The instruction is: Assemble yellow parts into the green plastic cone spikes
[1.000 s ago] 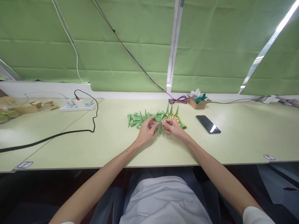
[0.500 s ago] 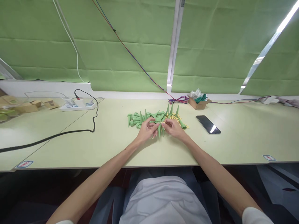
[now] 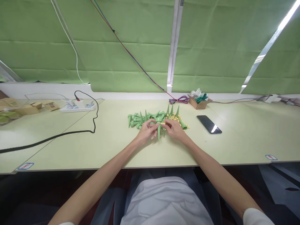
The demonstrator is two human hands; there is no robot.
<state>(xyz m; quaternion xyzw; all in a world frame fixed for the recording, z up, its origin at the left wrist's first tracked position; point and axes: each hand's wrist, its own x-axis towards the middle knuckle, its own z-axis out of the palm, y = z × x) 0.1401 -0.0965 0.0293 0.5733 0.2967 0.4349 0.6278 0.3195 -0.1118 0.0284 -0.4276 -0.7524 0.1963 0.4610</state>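
My left hand (image 3: 147, 131) is closed on a green plastic spike (image 3: 159, 132), its cap up and its point toward me. Between the thumb and fingers of my right hand (image 3: 173, 128) is a small yellow peg (image 3: 162, 123), its tip against or very near the side of the spike. Behind my hands lies a pile of similar green spikes (image 3: 137, 118), some standing point up. Small yellow pegs (image 3: 175, 117) are heaped at the right side of the pile, partly hidden by my right hand.
A black phone (image 3: 209, 124) lies to the right. Behind it stands a small cardboard box (image 3: 198, 104) with plastic and green material, beside coiled wires (image 3: 179, 100). At left are a power strip (image 3: 78, 106), a black cable (image 3: 70, 132) and cardboard pieces (image 3: 27, 107).
The spike in my left hand has shifted slightly left. More of the yellow peg now shows between it and my right fingers. The pile is unchanged.
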